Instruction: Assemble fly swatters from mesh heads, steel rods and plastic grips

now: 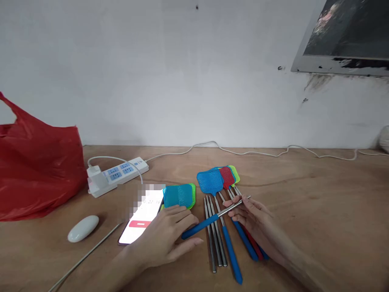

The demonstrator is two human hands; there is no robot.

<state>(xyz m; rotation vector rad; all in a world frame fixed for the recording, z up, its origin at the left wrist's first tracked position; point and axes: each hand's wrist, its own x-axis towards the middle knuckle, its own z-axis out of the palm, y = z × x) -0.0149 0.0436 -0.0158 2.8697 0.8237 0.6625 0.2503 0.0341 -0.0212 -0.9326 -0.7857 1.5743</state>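
Observation:
My left hand [167, 235] rests on the table, its fingers curled loosely around the blue grip end of a metal swatter handle [212, 219]. My right hand [251, 215] pinches the same handle near its bare metal tip, holding it slanted above the others. Below it lie several fly swatters [219, 180] with blue, red and green mesh heads and blue or red grips, and several bare metal rods [214, 239]. A stack of loose mesh heads [179, 195], teal on green, lies just beyond my left fingers.
A phone [142, 221] with a lit screen lies left of my left hand. A white power strip [117, 175] and its cable run along the back. A red plastic bag [36, 170] stands at far left, with a white oval object [83, 228] and a thin rod [88, 253] nearby.

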